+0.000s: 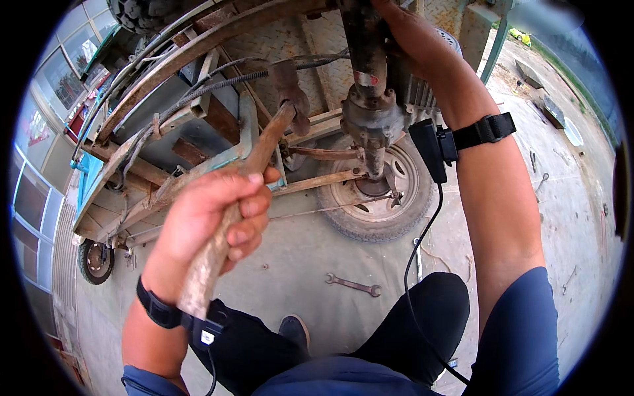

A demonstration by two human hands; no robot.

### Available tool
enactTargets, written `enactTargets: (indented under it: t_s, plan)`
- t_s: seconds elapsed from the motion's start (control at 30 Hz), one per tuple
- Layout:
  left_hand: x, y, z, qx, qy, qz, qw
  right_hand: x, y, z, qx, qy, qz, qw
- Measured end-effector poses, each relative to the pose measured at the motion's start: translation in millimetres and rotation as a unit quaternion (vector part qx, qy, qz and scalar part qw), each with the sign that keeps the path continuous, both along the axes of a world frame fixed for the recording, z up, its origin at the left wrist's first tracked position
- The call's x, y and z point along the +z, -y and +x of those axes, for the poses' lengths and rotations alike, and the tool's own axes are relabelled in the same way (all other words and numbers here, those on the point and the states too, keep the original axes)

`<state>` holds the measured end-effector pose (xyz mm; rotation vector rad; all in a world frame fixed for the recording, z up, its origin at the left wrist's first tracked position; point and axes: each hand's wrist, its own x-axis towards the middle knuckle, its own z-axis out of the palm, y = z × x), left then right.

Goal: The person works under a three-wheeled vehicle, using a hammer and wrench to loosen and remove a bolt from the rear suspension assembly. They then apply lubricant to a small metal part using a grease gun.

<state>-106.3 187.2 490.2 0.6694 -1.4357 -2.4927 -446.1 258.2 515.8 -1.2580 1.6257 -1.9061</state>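
While your left hand (214,210) grips the hammer (269,137) left of the axle (370,117), keep its head square and clear of the hose (246,80) and your right hand (411,34), whose finger state I can't tell.

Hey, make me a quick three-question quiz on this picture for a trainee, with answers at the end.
1. What tool does the left hand grip?
2. True or false: the left hand also holds a wrench.
3. The strap around the right forearm is: A, red; B, black; C, yellow.

Key:
1. A hammer.
2. False; the wrench lies on the floor.
3. B.
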Motion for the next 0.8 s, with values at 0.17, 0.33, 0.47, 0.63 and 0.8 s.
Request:
enactTargets:
  t_s: [0.17, 0.33, 0.47, 0.63, 0.8]
  plan:
    - [10, -7, -7, 0.026, -0.035, -0.071, 0.997, 4, 6, -4, 0.02, 0.015, -0.012, 1.0]
    - [2, 0, -8, -0.016, 0.023, 0.012, 1.0, 2, 8, -2, 0.006, 0.008, -0.028, 1.0]
    - [18, -4, -11, 0.002, -0.012, -0.07, 0.997, 5, 6, -2, -0.015, 0.0, 0.014, 1.0]
    - [1, -12, -5, -0.002, 0.025, 0.0, 1.0, 2, 9, -5, 0.043, 0.021, -0.03, 0.998]
    - [19, -5, -10, 0.026, -0.012, -0.101, 0.994, 7, 6, -3, -0.042, -0.028, 0.054, 0.997]
